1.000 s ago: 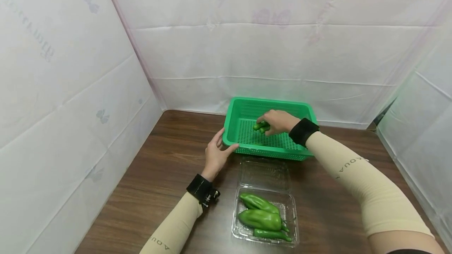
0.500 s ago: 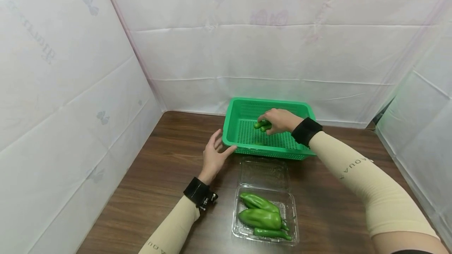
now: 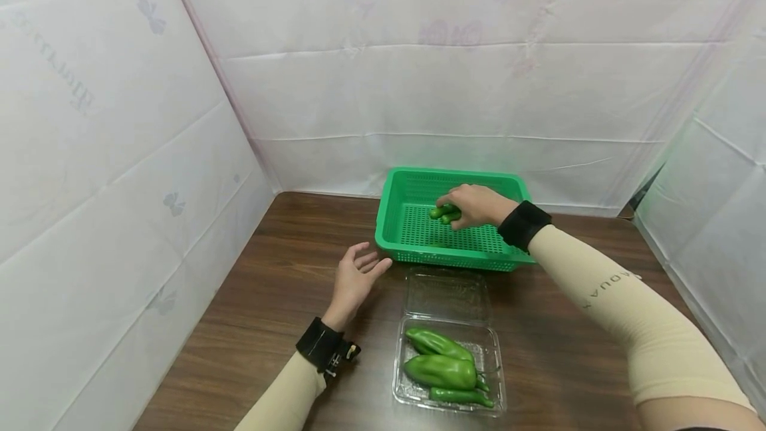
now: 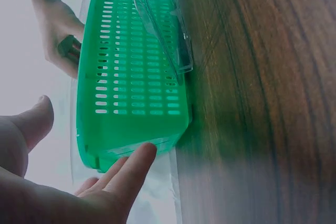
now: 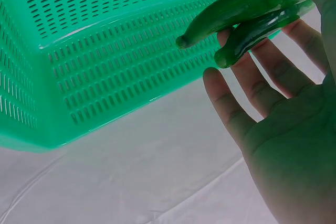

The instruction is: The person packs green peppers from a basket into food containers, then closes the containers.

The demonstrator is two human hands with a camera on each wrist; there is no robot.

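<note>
peppers (image 3: 445, 213) half hidden in right hand's (image 3: 475, 205) curled fingers; left hand (image 3: 354, 279) relaxed.

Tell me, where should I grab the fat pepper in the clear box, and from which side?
Grip the fat pepper around its thick middle, coming straight down from above. It lies on its side in the open clear box, wedged between two thinner peppers, so the box walls and its neighbours block the sides. Only its top is free for fingers.

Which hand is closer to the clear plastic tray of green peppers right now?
Left. The left hand hovers open over the table just left of the clear plastic tray, apart from it. The right hand is farther back over the green basket, holding two green peppers.
</note>
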